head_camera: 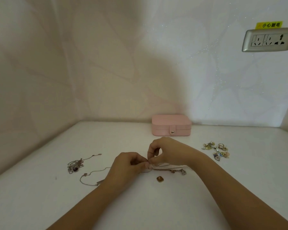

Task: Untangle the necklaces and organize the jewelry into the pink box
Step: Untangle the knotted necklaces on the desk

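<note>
hidden: left hand (128, 165) covers part of the thin chain (170, 169); loose chain (90, 173) runs under that hand, end unseen | too small: spot on the thin chain pinched by left hand and right hand (166, 151), knot or clasp; strands in tangled cluster (75, 165); pieces in earring pile (216, 151) | closed lid hides pink box (171, 125) interior | cut off: forearms (239, 200) at bottom edge | blurred: yellow label (269, 24) text

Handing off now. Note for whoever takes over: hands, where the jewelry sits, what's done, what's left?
Left hand and right hand: both pinch the thin pinkish chain with small charms, mid-table.
Tangled silver chains with a dark purple stone lie left; a thin looped chain beside them; small amber square pendant near the hands; gold and silver earring heap right.
Pink clasped box at the back, closed.
Done: nothing boxed. Left: untangle, open box, sort all in.
</note>
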